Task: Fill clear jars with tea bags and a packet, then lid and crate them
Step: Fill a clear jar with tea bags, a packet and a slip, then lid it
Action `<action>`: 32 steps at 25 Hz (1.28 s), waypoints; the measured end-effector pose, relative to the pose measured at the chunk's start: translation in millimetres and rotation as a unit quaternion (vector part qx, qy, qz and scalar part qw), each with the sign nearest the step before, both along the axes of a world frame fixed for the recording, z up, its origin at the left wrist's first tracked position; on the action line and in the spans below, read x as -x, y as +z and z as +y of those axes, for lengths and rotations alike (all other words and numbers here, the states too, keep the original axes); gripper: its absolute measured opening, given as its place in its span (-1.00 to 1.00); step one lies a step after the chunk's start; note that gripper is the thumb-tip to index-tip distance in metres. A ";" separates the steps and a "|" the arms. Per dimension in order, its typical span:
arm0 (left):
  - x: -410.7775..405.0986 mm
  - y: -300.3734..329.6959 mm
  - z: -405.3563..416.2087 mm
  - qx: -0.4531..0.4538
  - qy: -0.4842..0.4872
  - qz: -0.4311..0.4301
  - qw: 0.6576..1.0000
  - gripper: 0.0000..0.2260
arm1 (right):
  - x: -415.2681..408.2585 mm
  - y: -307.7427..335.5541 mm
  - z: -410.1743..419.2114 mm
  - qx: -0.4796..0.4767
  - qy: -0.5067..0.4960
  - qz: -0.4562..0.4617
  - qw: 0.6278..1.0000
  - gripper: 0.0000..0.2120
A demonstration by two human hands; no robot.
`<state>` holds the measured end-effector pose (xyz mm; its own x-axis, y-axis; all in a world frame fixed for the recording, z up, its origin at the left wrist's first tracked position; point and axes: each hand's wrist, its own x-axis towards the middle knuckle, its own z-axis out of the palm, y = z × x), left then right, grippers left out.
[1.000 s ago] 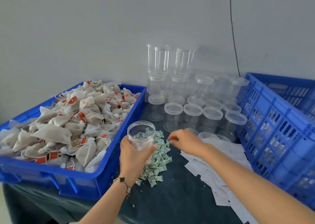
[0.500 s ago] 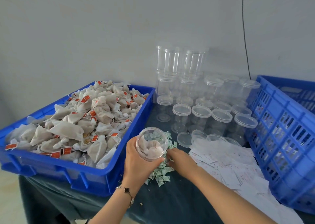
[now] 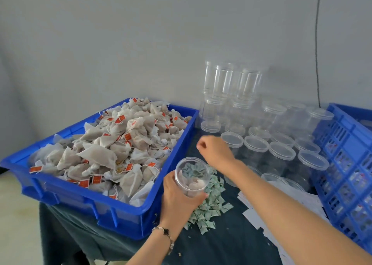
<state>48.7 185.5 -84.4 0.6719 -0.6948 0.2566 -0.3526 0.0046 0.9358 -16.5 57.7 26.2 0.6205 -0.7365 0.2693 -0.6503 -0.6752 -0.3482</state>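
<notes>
The filling step is judged to be in hand. An open jar (image 3: 192, 176) is held by the left hand (image 3: 179, 199), fingers wrapped round its wall, above the pile of green packets (image 3: 211, 204) on the surface (image 3: 231, 244). A few tea bags are seen inside the jar. The right hand (image 3: 214, 151) is raised near the lidded jars (image 3: 255, 146), fingers curled; whether anything is pinched cannot be told. More bags from the left blue tray (image 3: 128, 214) are probably required next, then a packet, before a lid is fitted.
</notes>
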 end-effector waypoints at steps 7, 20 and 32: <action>-3.4 -4.0 -7.7 -0.007 0.001 0.016 1.000 -0.25 | -88.6 16.3 1.3 0.040 0.095 0.223 0.969 -0.77; 3.0 -15.7 -7.9 -0.011 -0.008 0.015 1.000 -0.18 | 51.9 -72.1 -42.3 -0.068 -0.033 0.058 0.995 -0.93; 96.8 -2.3 -31.2 -0.036 -0.188 -0.021 0.981 -0.28 | 185.0 -24.1 12.3 -0.145 -0.074 -0.150 0.975 -0.92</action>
